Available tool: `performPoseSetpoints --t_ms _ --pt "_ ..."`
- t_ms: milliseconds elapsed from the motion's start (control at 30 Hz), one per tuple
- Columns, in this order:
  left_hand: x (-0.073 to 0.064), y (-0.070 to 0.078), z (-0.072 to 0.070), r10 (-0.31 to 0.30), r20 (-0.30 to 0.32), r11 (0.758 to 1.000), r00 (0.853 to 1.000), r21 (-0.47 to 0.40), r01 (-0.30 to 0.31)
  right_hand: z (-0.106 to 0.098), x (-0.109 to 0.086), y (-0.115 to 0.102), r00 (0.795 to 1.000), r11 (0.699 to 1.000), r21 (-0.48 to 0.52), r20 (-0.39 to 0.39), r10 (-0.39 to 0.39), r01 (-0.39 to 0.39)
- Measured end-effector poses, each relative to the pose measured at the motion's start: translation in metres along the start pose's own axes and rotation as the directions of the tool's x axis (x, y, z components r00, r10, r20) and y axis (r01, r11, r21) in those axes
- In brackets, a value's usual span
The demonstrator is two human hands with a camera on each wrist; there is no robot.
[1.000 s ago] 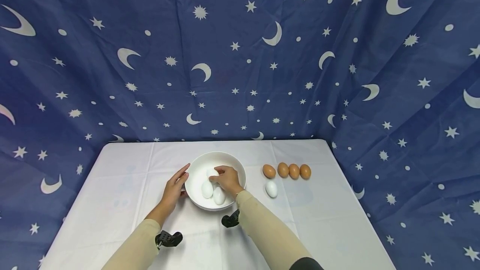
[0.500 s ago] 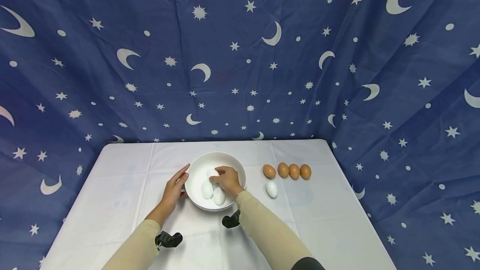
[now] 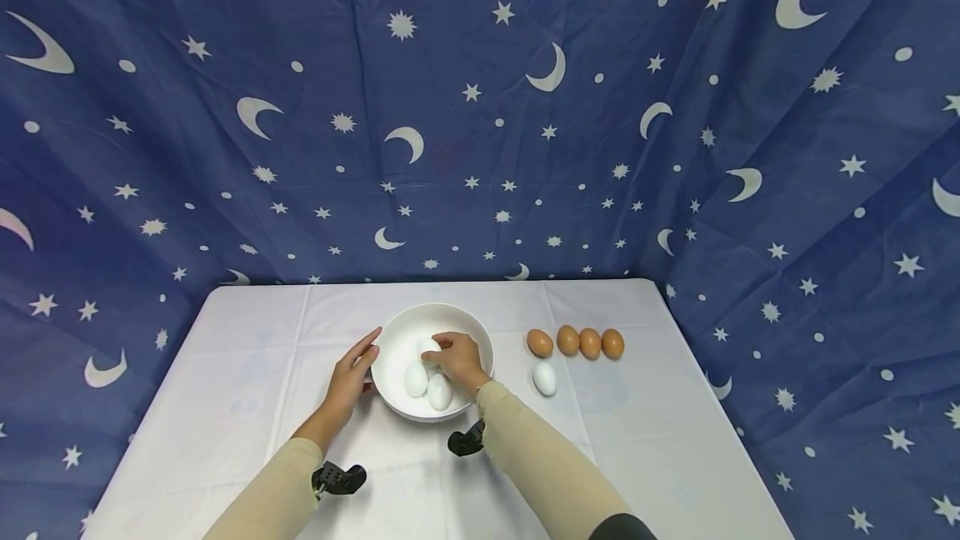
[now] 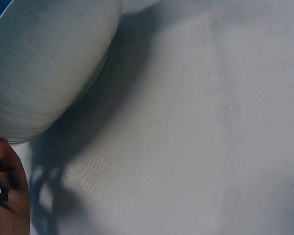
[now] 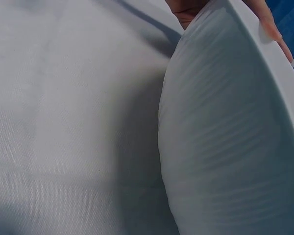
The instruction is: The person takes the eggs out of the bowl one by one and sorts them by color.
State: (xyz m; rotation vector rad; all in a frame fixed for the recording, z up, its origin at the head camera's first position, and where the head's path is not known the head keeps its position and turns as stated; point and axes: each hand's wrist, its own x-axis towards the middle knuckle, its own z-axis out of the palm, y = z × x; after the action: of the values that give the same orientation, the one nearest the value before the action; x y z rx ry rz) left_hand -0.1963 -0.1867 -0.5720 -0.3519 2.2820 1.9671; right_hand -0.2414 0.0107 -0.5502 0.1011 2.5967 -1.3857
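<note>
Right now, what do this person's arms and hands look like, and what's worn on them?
The left hand and right hand are bare, without gloves. Plain beige sleeves cover the forearms. A small black gadget juts out near each cuff. A dark grey patch shows on the right arm.

Right forearm (image 3: 551, 457), beige-sleeved, is edging slightly rightward relative to the white bowl (image 3: 400, 337); its black wrist camera (image 3: 466, 440) and the dark band (image 3: 622, 527) toward the elbow are shifting with it. Head view is turning a trace leftward: bowl, loose white egg (image 3: 544, 378), four brown eggs (image 3: 568, 341) and star-and-moon curtain (image 3: 450, 152) are all sliding marginally right in frame.
</note>
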Motion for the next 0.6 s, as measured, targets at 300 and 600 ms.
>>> performPoseSetpoints --t_ms 300,600 --pt "-0.001 0.000 -0.002 0.016 0.002 0.999 1.000 0.035 -0.016 -0.008 -0.006 -0.005 0.997 0.997 0.014 -0.001 -0.071 0.071" --pt "-0.002 0.002 -0.001 0.011 0.002 0.999 1.000 0.048 -0.011 -0.022 -0.021 -0.005 0.980 0.980 0.024 0.015 -0.198 0.197"
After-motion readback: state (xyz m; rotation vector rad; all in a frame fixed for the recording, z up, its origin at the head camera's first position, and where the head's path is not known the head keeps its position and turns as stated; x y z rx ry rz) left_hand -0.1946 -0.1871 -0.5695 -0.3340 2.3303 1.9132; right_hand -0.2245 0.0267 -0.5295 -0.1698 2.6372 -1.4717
